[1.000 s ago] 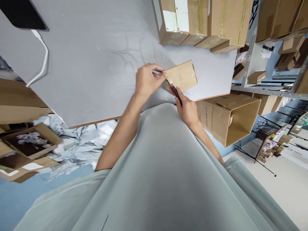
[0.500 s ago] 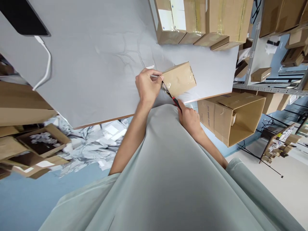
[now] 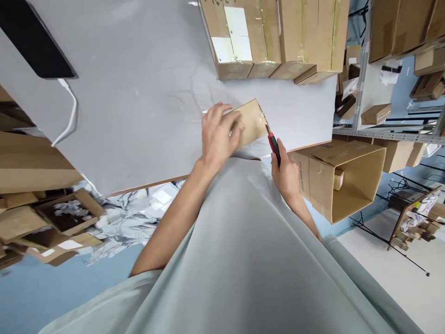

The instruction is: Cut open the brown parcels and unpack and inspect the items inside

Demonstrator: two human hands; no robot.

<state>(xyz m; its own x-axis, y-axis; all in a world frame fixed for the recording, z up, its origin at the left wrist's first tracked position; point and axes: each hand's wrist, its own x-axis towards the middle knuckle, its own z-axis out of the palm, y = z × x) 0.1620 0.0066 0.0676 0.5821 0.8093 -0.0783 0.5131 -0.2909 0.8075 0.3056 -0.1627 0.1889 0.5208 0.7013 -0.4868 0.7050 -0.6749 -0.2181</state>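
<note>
A small closed cardboard box (image 3: pixel 251 121) lies on the grey tabletop near its front edge, with clear tape at its right end. My left hand (image 3: pixel 219 132) is over the box's left end, fingers apart, bent and slightly blurred; whether they press on the cardboard is hard to see. In my right hand (image 3: pixel 287 174) is a utility knife (image 3: pixel 274 147) with a red and black handle. Its blade points away from me, close to the box's right end. I cannot tell whether the tip touches the cardboard.
Taped cardboard boxes (image 3: pixel 274 37) stand in a row at the back of the table (image 3: pixel 146 102). A black device (image 3: pixel 34 41) with a white cable lies at the left. Right of the table is a large open carton (image 3: pixel 333 185). Crumpled paper (image 3: pixel 139 218) covers floor at left.
My right hand has moved the knife from the box's left end to its right end. My left hand has shifted right over the box, its pinched fingers now spread. The view has shifted slightly.
</note>
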